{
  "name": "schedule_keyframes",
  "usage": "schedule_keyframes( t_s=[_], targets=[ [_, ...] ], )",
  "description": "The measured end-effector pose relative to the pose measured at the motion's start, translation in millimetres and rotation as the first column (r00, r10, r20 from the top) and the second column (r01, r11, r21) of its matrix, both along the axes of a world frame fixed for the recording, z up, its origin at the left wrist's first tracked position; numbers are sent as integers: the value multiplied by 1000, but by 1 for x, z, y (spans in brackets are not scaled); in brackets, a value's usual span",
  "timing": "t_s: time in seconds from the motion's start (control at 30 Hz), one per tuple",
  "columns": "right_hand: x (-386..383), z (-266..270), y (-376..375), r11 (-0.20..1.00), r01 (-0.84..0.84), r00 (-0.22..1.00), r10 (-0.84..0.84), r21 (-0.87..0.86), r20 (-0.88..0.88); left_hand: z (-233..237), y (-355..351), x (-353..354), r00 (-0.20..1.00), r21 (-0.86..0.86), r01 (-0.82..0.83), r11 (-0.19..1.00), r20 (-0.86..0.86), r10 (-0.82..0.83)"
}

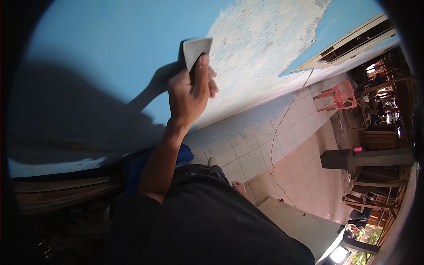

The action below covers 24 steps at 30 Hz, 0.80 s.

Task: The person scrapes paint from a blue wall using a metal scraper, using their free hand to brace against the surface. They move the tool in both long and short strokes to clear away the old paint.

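Note:
My left hand (190, 95) reaches up to the blue painted wall (132, 31), closed around a flat grey scraper (197, 49). The thumb lies over the scraper, whose wide edge points at the wall beside a large rough patch of bare, whitish surface (260, 35). Whether the edge touches the wall cannot be made out. My right hand (240, 189) hangs low beside my dark shirt, mostly hidden by my body; its fingers show too little to read. A dark shadow of my arm and head falls across the wall at left.
A thin cable (276, 132) runs down across the tiled floor (287, 143). A pale flat-topped piece (300, 221) stands close on my right. Farther off are a red plastic chair (338, 96), a dark-based post (338, 159) and wooden furniture (380, 139). A window frame (353, 42) sits in the wall.

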State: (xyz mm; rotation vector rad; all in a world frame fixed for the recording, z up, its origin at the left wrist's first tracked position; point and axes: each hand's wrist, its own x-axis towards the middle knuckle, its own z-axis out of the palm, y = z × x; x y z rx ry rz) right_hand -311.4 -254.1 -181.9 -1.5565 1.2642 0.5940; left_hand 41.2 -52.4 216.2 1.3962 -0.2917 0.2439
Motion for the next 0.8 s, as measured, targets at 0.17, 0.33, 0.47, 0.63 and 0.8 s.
schedule_keyframes(
  t_s=[0.17, 0.33, 0.47, 0.63, 0.8],
  targets=[
    [-2, 6, 4, 998, 63, 998, -63, 0, -18, -45, 10, -10, 996, -3, -65, 998, -60, 64],
    [-15, 2, 7, 999, -52, 999, 52, -4, 17, -22, 4, -5, 999, -37, -15, 999, -36, 13],
    [-2, 11, 3, 1000, 17, 1000, -17, -14, -16, -43, 5, -12, 995, -98, -52, 994, -88, 43],
    [4, 10, 1, 999, 45, 999, -45, -1, -25, -19, 7, -2, 999, -36, -37, 999, -39, 36],
    [10, 16, 3, 997, 76, 997, -76, -8, -16, -34, 8, -6, 998, -68, -11, 998, -61, 7]
  ],
)
